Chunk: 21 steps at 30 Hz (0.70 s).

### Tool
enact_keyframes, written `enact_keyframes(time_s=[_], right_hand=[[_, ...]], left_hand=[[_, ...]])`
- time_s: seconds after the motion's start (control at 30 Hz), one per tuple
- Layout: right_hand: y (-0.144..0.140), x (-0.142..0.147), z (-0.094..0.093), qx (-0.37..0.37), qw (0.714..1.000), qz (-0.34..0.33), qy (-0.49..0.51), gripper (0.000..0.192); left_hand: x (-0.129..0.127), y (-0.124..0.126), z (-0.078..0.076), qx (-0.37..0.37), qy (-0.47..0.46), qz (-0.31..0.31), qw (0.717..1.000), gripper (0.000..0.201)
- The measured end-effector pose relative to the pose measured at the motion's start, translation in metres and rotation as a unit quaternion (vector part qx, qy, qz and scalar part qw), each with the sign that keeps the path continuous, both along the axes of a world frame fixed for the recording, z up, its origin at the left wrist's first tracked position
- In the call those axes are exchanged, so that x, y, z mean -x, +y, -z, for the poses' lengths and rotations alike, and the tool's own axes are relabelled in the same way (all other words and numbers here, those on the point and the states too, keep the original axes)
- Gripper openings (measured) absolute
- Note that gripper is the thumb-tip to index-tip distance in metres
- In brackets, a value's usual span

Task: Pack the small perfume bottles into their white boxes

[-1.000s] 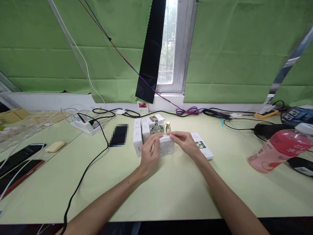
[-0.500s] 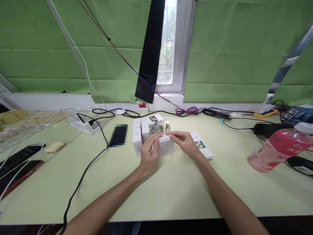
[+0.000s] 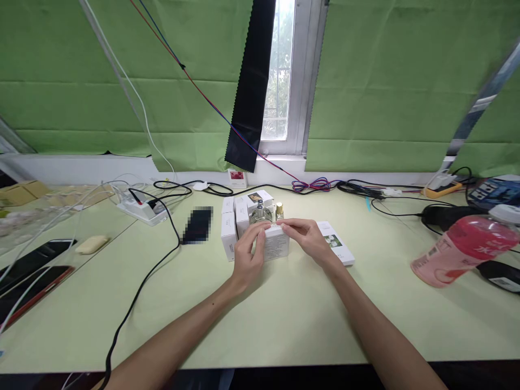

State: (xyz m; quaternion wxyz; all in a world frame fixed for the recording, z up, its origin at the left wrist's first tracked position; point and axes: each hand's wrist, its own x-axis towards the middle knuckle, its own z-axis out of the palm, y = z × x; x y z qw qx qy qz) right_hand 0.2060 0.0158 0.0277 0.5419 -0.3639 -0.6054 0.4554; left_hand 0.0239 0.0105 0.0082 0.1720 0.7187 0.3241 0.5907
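Note:
A small white carton (image 3: 277, 245) with fine print on its front stands on the table between my hands. My left hand (image 3: 249, 250) is closed on its left side, fingers over the top edge and thumb against it. At the carton's top right, the fingers of my right hand (image 3: 307, 236) pinch the upper edge. Right behind the carton stand a glass bottle with a silvery stopper (image 3: 260, 210) and a small gold-capped bottle (image 3: 279, 210). More white boxes (image 3: 228, 230) stand to the left. A flat white box with a flower picture (image 3: 337, 244) lies beside my right wrist.
A pink drink bottle (image 3: 459, 249) leans at the right. Black cables (image 3: 357, 187) run along the back. On the left are a power strip (image 3: 142, 210), phones (image 3: 36, 287), a cream-coloured case (image 3: 92, 245) and a dark blurred-out item (image 3: 197, 225).
Almost nothing differs. Both hands stay on the carton in the same grip, and the whole view has shifted very slightly.

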Motion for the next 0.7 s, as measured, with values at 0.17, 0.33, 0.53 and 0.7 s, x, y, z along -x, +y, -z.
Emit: enact_keyframes(time_s=[0.17,0.33,0.53,0.7], right_hand=[[0.0003,-0.0007,0.0007,0.001,1.000,-0.006,-0.002,0.030],[0.0006,-0.0007,0.0013,0.001,1.000,-0.010,0.000,0.029],[0.0002,-0.0007,0.0007,-0.003,1.000,-0.013,-0.001,0.028],[0.0006,-0.0007,0.0011,0.001,1.000,-0.017,0.002,0.028]], left_hand=[[0.0007,0.0001,0.0009,0.003,-0.006,-0.005,1.000,0.025],[0.0003,-0.0007,0.0012,0.015,-0.011,-0.010,1.000,0.026],[-0.0005,-0.0013,-0.0001,0.040,-0.016,-0.023,0.999,0.029],[-0.0009,-0.0030,-0.0001,0.070,-0.019,-0.031,0.997,0.031]])
